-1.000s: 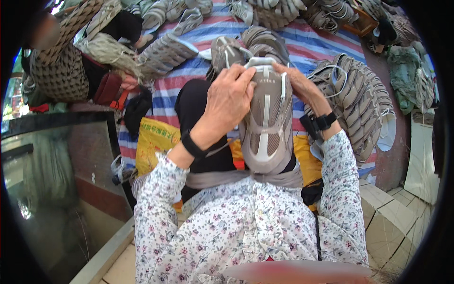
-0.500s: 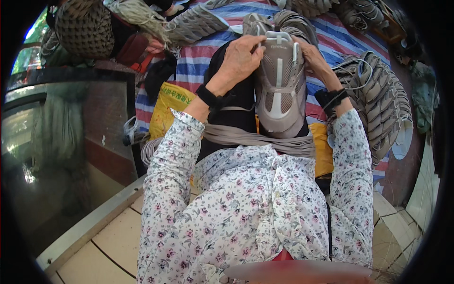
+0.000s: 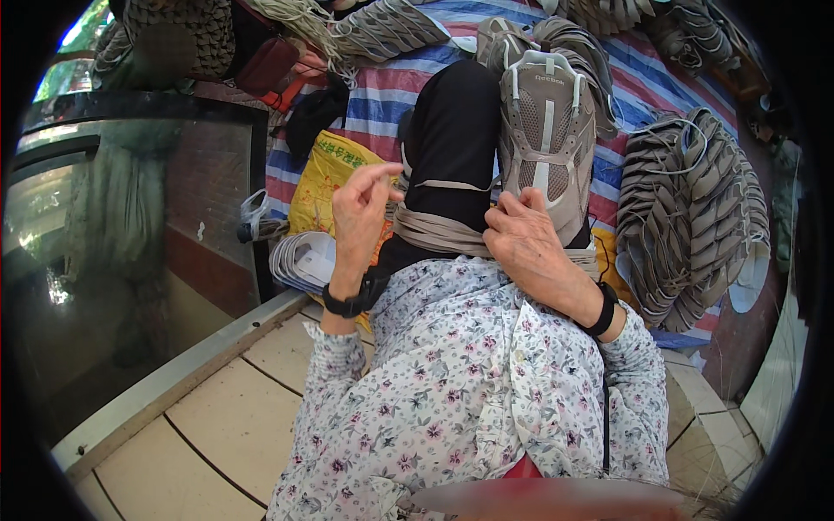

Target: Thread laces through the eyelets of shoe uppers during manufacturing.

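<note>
A taupe and grey shoe upper (image 3: 546, 130) with mesh panels and pale strips lies over my right thigh, its tongue end pointing away from me. Across my lap runs a bundle of taupe shoelaces (image 3: 439, 233). My right hand (image 3: 537, 252) rests over the bundle by the toe of the upper, fingers curled; what they pinch, if anything, is hidden. Left of my dark-trousered knee, my left hand (image 3: 358, 221) is raised above a yellow bag (image 3: 326, 178), its index finger stretched out and a gap between the fingers. It holds nothing that I can see.
Stacked taupe shoe parts (image 3: 691, 217) tied with cord lie at the right on a striped sheet (image 3: 382, 104). More shoe pieces (image 3: 391, 30) are at the back. A dark glass panel (image 3: 130, 208) stands at the left. Pale loose pieces (image 3: 304, 259) lie beside my left wrist.
Both hands have let go of the tongue end of the shoe upper and come back toward me. My left hand is now raised at the left; my right is at the lap laces.
</note>
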{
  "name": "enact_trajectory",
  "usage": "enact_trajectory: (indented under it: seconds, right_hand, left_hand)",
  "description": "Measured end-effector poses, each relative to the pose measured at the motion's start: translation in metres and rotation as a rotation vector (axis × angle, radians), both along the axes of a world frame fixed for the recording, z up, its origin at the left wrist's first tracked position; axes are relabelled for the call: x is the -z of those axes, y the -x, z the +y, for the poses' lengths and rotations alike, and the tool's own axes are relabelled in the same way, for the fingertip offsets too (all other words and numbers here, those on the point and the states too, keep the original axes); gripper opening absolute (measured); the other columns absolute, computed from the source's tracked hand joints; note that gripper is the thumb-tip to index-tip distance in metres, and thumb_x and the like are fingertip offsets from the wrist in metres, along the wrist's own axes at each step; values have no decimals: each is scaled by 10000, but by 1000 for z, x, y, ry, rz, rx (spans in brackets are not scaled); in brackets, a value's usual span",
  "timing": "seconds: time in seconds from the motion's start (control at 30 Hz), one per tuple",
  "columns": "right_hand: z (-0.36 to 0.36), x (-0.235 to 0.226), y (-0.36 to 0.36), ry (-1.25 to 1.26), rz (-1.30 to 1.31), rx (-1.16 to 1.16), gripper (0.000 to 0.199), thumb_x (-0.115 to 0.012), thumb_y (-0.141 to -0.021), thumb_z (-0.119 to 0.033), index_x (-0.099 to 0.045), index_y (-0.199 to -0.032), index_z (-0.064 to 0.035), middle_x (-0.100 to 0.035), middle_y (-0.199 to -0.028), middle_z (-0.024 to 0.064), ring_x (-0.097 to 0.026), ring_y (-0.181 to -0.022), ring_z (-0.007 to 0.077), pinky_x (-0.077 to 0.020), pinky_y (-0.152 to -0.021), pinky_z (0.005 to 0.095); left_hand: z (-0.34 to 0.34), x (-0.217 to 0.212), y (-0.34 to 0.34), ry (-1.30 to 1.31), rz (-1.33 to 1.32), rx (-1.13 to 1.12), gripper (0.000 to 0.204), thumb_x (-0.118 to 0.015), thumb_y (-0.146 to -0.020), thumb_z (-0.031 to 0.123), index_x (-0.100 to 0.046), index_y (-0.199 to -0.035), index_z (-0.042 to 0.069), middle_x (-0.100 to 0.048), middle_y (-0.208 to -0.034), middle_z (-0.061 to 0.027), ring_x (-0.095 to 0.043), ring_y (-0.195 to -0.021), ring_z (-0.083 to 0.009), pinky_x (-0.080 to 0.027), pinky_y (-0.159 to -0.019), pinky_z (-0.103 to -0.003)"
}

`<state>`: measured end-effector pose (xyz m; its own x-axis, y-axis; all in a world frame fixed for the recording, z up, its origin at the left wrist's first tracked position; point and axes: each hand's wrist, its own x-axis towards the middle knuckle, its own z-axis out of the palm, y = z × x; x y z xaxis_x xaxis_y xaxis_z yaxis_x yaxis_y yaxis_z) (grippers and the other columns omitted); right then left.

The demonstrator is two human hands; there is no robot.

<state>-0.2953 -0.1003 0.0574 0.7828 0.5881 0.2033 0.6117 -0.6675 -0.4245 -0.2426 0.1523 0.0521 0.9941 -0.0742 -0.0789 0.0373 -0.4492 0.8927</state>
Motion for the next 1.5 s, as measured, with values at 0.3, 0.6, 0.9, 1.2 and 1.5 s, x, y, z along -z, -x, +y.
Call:
enact_trajectory:
  seconds: [0.3, 0.6, 0.9, 1.2, 1.5]
  right_hand:
    - [-6, -12, 12, -413, 201, 110, 56, -636, -808, -6, -641, -863, -15, -590, -810, 82, -557, -823, 234, -355, -886, 377]
    - [-82, -52, 20, -1140, 991, 417, 83, -583, -955, -55, -650, -933, -10, -563, -668, 32, -489, -546, 124, -444, -642, 275]
    - [-154, -20, 31, -2157, 616, 282, 140, -595, -981, -175, -627, -1003, -41, -561, -650, -16, -497, -566, 102, -432, -707, 321]
    - [-199, -16, 32, -2401, 307, 122, 196, -549, -1005, -149, -651, -1133, -41, -614, -782, 22, -562, -691, 132, -476, -784, 333]
    - [-213, -38, 30, -2499, 191, 458, 222, -573, -989, -91, -623, -1192, -16, -651, -832, 41, -608, -714, 155, -505, -740, 291]
  left_hand:
    - [-31, -37, 40, 182, 108, 235, 217, -564, -940, 32, -685, -1115, -9, -676, -1059, -81, -649, -750, -97, -519, -667, -217]
    - [-26, -48, 23, 180, 255, 283, 204, -562, -948, 106, -696, -891, -37, -537, -694, 9, -470, -598, -58, -356, -540, -209]
    - [73, 10, -14, -158, -64, -145, 303, -564, -935, 129, -471, -678, -1, -423, -627, 24, -387, -624, -54, -334, -540, -255]
    - [131, 64, -45, -98, 5, -231, 268, -617, -871, 222, -713, -809, -20, -656, -710, -81, -613, -661, -169, -467, -649, -303]
    - [128, 53, -64, 587, 510, -463, 187, -599, -936, 192, -629, -833, 38, -586, -711, -21, -486, -545, -71, -387, -515, -186]
